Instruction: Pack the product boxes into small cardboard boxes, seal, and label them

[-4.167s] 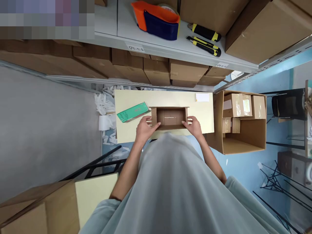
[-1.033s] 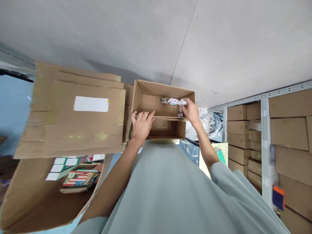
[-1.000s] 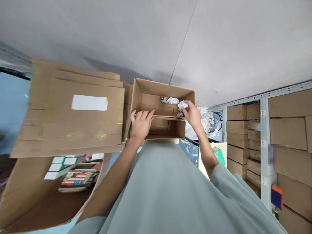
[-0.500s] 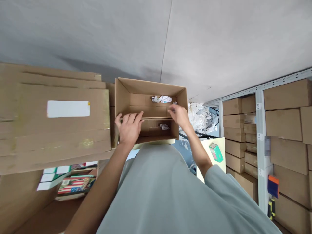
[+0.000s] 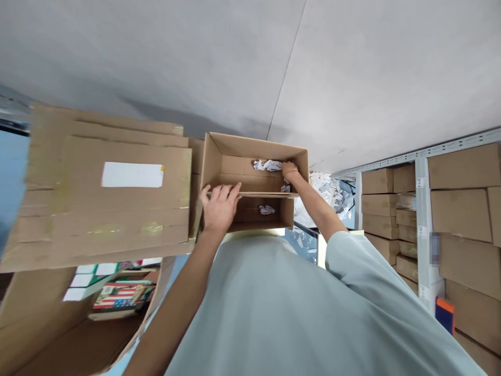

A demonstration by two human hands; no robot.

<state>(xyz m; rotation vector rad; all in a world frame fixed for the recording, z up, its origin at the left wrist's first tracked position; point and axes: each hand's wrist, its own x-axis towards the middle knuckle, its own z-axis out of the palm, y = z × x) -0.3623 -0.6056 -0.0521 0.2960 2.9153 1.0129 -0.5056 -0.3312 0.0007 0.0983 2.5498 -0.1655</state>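
Observation:
An open cardboard box [image 5: 254, 143] stands against the grey wall, with a second open cardboard box [image 5: 250, 225] in front of it. My left hand [image 5: 219, 206] grips the near rim of the back box, fingers bent over its edge toward the left end. Inside that box, at the right end, my right hand [image 5: 290, 171] is closed against crumpled paper [image 5: 272, 165]; its fingertips are partly hidden. Another crumpled wad [image 5: 286, 187] lies just below this hand. The front box holds one crumpled paper piece [image 5: 266, 209].
Large taped cartons [image 5: 129, 209] with a white label stand at left. Below them, an open carton [image 5: 78, 344] holds small boxes and books [image 5: 123, 296]. White paper scraps [image 5: 324, 189] pile up at right, beside a metal rack [image 5: 422, 183] stacked with cardboard boxes [image 5: 462, 211].
My right hand has reached deeper into the back box and closed at the crumpled paper. My left hand stays at the rim. The whole view has shifted slightly.

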